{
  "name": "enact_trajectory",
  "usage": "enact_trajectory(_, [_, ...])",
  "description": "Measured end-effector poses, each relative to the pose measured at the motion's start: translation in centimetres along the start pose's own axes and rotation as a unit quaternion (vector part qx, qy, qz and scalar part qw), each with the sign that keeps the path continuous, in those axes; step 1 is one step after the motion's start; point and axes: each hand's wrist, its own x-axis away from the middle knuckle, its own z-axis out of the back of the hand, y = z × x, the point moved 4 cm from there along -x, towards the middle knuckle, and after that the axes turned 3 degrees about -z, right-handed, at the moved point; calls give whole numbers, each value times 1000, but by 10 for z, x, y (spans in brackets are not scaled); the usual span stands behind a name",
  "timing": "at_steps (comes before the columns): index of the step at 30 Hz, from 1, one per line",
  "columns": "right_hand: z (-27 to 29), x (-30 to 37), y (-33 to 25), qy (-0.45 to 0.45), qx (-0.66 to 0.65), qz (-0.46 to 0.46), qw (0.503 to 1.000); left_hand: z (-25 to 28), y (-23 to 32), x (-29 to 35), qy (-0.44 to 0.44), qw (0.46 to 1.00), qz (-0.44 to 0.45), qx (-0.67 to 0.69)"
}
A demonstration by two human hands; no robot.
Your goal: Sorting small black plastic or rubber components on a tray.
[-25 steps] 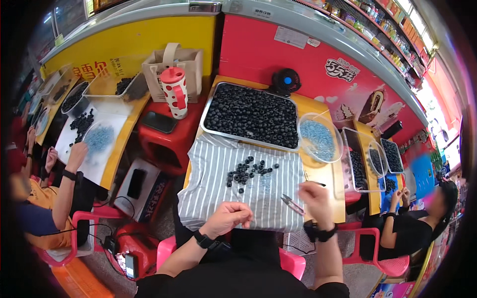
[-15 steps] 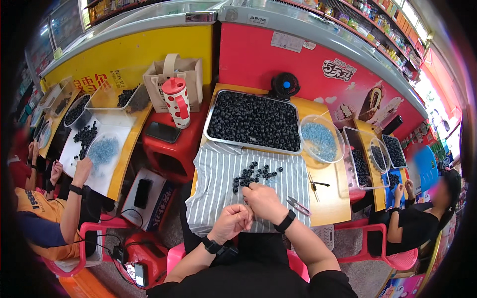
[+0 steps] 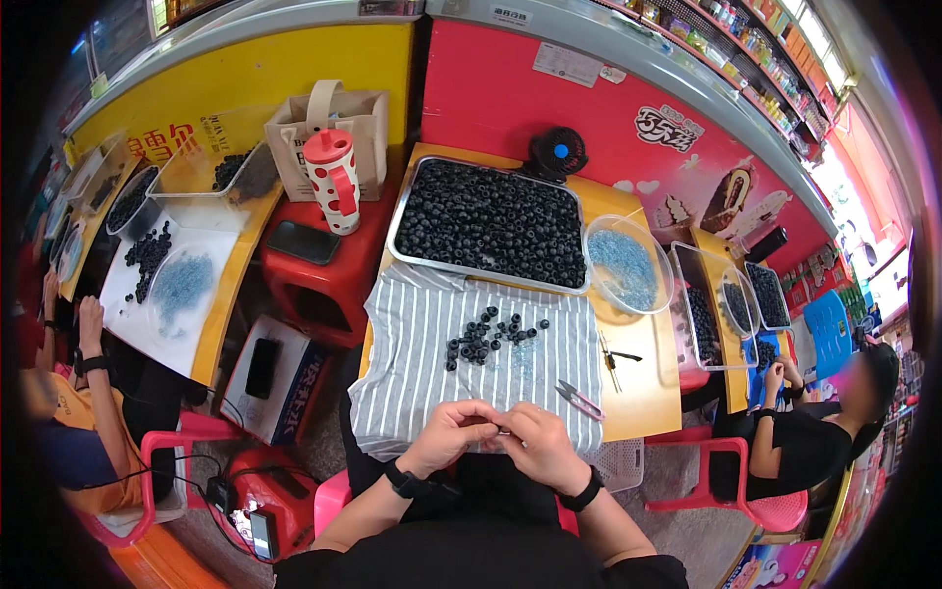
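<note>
My left hand and my right hand meet over the front edge of a grey striped cloth. Both are closed, fingertips pinched together around something small and dark, too tiny to make out. Farther out on the cloth lies a loose heap of small black ring-shaped parts, with light-blue bits scattered beside it. A pair of thread snips rests just beyond my right hand. Behind the cloth stands a metal tray full of the same black parts.
Right of the tray is a clear bowl of light-blue pieces; a thin dark tool lies below it. A small black fan stands behind. At left, a red stool bears a dotted tumbler. People work at tables on both sides.
Both hands have drawn back from the heap toward me and now pinch together at the cloth's front edge. The view has shifted slightly. The person at left has drawn a hand back.
</note>
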Motion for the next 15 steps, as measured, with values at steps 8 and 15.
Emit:
enact_trajectory(8, [33, 18, 65, 150, 63, -178, 970, 5, -4, -5, 13, 998, -20, 56])
enact_trajectory(15, [10, 12, 60, 87, 132, -191, 969, 5, -2, -5, 15, 998, -33, 46])
